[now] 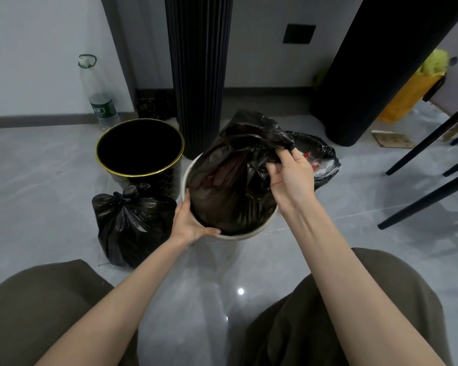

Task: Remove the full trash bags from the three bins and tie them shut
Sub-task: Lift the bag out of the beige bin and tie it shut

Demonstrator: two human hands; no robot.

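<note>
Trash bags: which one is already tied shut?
The bag on the floor, left of the white bin, knotted at its top. The bag in the white bin is unknotted, gathered in the right hand; the far bag gapes open.

The middle bin (249, 235) stands on the floor (50, 180), a bag (222, 199) in it. The left bin (114, 178) is just beside it, with a tied bag (132, 225) right in front. The right bin (331, 159) sits behind the middle one, to its right. A bottle (101, 101) stands behind the left bin, by the wall (37, 48)
</note>
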